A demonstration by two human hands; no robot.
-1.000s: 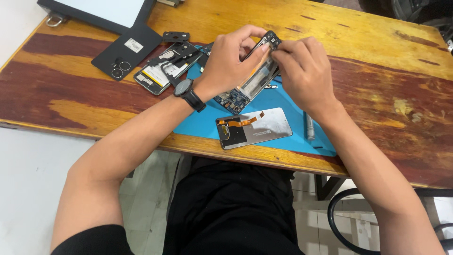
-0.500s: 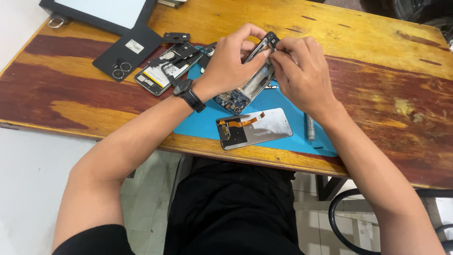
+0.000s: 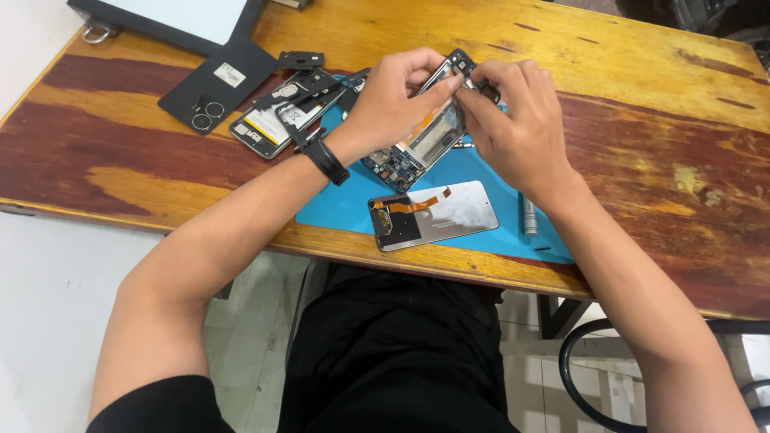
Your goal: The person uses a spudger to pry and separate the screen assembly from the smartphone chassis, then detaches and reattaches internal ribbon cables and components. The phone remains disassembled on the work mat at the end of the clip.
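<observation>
My left hand and my right hand both grip an opened phone frame, held tilted above a blue work mat. Its bare circuit board faces down toward me at the lower end. The fingertips of both hands pinch at the upper end of the frame. A black band sits on my left wrist. On the mat below lies a detached screen panel, back side up, with an orange flex cable.
A second opened phone with a yellow-edged battery and loose black parts lies left of the mat. A black back cover and a tablet sit further left. A silver tool rests on the mat's right side. The wooden table edge runs near my lap.
Both hands stay on the phone frame with only slight finger shifts at its upper end. Nothing else moved.
</observation>
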